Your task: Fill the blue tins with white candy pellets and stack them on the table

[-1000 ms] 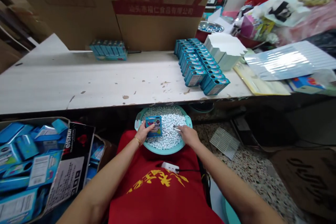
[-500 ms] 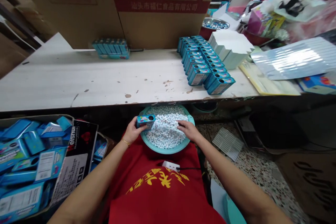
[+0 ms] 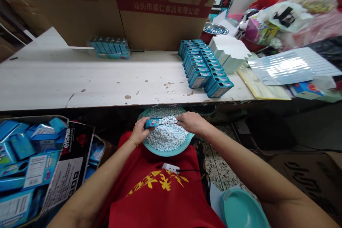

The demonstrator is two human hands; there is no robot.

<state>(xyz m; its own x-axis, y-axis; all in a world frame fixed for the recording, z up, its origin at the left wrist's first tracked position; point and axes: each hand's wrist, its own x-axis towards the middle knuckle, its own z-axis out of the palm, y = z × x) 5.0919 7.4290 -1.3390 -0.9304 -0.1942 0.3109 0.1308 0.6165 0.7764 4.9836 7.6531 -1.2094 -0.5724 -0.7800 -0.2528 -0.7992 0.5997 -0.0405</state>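
Note:
A teal basin [image 3: 175, 152] full of small white pellets [image 3: 168, 137] rests on my lap, below the table's front edge. My left hand [image 3: 140, 130] grips a small blue box [image 3: 151, 123] over the left part of the basin. Over the pellets on the right side is my right hand [image 3: 189, 122], its fingers bent together with the tips toward the box; what they hold, if anything, is too small to tell. Two rows of blue boxes [image 3: 199, 78] stand on the white table [image 3: 107, 85].
A carton of blue boxes [image 3: 34, 164] is at the lower left. Behind the table stands a large cardboard box [image 3: 93, 17]. White card stacks [image 3: 231, 50] and plastic sheets [image 3: 294, 65] lie at the right. A teal lid [image 3: 242, 210] is at the lower right.
The blue box has tilted and now points toward my right hand. My right hand's fingers have closed more and it has turned over the pellets. The view has shifted slightly, showing more of the teal lid.

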